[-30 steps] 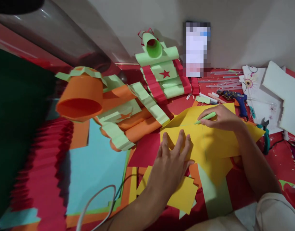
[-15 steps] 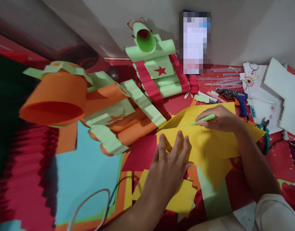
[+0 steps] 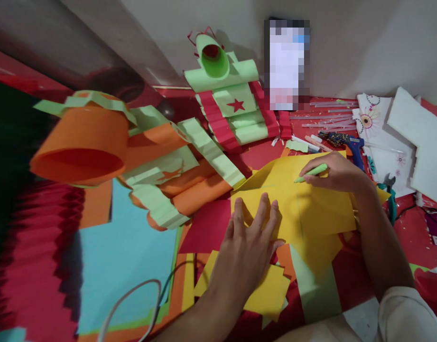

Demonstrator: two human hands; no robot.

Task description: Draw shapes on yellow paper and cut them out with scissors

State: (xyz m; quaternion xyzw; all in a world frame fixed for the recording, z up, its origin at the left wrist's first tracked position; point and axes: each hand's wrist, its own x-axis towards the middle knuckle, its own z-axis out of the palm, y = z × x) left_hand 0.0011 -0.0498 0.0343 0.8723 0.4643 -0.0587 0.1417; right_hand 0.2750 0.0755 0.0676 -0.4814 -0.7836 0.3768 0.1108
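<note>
My right hand [image 3: 335, 172] grips a light green marker [image 3: 312, 173], its tip touching or just over a yellow paper sheet [image 3: 321, 209]. Thin lines show on the sheet, one running down its middle and a faint one across. With fingers spread, my left hand [image 3: 252, 237] lies flat on the sheet's left part and holds nothing. The sheet's far edge curls up a little. Under my left forearm lie yellow paper cutouts [image 3: 270, 292], partly hidden, next to a pale green strip [image 3: 318, 285].
An orange and green paper lantern [image 3: 79, 142] stands at left, a green and red one [image 3: 239, 104] behind. A phone [image 3: 284, 66] leans on the wall. A glue gun [image 3: 346, 140], pliers [image 3: 391, 194] and white foam board [image 3: 423, 142] lie right; blue paper [image 3: 125, 266] lies left.
My right hand has slid to the right with the marker, whose tip has moved from left of the sheet's vertical line almost to it. My left hand stays in place on the sheet.
</note>
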